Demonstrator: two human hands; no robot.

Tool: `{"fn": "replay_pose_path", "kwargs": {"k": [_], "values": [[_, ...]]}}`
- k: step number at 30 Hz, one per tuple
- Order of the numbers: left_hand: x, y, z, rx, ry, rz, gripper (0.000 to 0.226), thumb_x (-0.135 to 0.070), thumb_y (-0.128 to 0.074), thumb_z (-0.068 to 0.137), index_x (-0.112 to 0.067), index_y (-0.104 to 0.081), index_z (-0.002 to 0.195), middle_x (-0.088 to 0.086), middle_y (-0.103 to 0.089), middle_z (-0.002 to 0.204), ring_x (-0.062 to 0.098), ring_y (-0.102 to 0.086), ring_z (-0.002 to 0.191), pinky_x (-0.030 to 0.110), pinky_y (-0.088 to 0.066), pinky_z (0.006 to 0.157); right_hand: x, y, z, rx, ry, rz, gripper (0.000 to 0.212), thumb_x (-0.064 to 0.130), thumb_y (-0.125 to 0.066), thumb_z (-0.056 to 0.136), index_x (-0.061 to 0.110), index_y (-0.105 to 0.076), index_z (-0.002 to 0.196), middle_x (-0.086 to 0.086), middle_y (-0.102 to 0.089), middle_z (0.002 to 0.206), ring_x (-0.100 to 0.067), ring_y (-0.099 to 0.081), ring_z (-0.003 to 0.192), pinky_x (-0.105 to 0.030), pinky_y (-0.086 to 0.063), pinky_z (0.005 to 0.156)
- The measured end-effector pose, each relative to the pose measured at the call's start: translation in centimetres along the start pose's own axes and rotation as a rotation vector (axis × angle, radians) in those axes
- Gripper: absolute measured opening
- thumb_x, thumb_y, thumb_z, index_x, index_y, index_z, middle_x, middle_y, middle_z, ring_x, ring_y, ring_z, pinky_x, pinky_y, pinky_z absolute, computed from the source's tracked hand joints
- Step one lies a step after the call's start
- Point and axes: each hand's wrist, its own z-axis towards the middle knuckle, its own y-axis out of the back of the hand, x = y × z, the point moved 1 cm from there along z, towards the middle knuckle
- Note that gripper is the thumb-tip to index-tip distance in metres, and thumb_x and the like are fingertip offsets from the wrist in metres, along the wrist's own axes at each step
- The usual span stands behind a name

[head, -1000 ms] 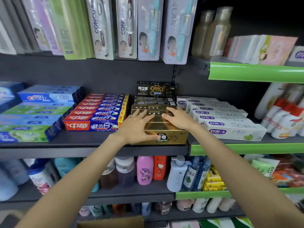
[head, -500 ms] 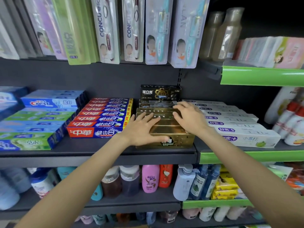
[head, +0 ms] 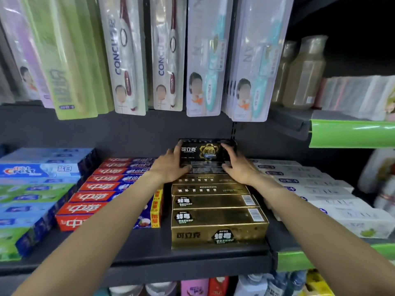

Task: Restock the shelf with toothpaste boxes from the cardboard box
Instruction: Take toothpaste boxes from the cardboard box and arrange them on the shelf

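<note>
From the head view, the left hand (head: 171, 165) and right hand (head: 236, 167) clasp the ends of a black toothpaste box (head: 202, 153) at the shelf's (head: 136, 251) far end, behind the gold boxes (head: 215, 221). It looks light, stiff cardboard; gripping its ends suits it.

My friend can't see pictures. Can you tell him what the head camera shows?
Two bare hands, left hand and right hand, grip the ends of a black toothpaste box standing at the back of a dark shelf. Gold toothpaste boxes lie in a row in front of it, red boxes to the left, white boxes to the right. Toothbrush packs hang above.
</note>
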Motion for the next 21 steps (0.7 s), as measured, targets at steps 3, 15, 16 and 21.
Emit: {"fn": "replay_pose_path", "kwargs": {"k": [3, 15, 16, 21], "values": [[-0.4, -0.5, 1.9, 0.034, -0.002, -0.118, 0.095, -0.049, -0.052, 0.090, -0.020, 0.017, 0.148, 0.020, -0.036, 0.146, 0.035, -0.046, 0.126, 0.042, -0.037, 0.106, -0.2, -0.4, 1.6, -0.031, 0.003, 0.180, 0.067, 0.027, -0.059, 0.089, 0.046, -0.011, 0.132, -0.014, -0.057, 0.114, -0.026, -0.059, 0.093, -0.046, -0.051, 0.086], [-0.6, -1.8, 1.9, -0.039, -0.019, -0.167, 0.095, -0.037, -0.052, 0.093, -0.018, 0.026, 0.144, 0.025, -0.041, 0.141, 0.037, -0.057, 0.109, 0.039, -0.045, 0.095, -0.4, -0.5, 2.3, 0.039, -0.032, 0.185, 0.077, 0.026, -0.058, 0.091, 0.041, -0.004, 0.144, -0.012, -0.058, 0.102, -0.020, -0.057, 0.062, -0.028, -0.043, 0.055], [-0.7, -1.9, 1.9, -0.041, -0.022, -0.170, 0.095, -0.036, -0.051, 0.093, -0.017, 0.026, 0.144, 0.025, -0.042, 0.140, 0.036, -0.058, 0.108, 0.038, -0.045, 0.093, -0.5, -0.7, 2.1, 0.045, -0.033, 0.179, 0.078, 0.027, -0.057, 0.092, 0.042, -0.001, 0.144, -0.011, -0.057, 0.099, -0.018, -0.055, 0.060, -0.028, -0.041, 0.054], [-0.6, -1.7, 1.9, -0.032, -0.010, -0.228, 0.099, -0.035, -0.054, 0.092, -0.018, 0.029, 0.143, 0.021, -0.029, 0.150, 0.034, -0.053, 0.118, 0.038, -0.043, 0.099, -0.4, -1.2, 2.3, 0.013, -0.030, 0.208, 0.078, 0.024, -0.056, 0.092, 0.044, -0.001, 0.145, -0.013, -0.054, 0.101, -0.012, -0.048, 0.060, -0.025, -0.035, 0.052]]}}
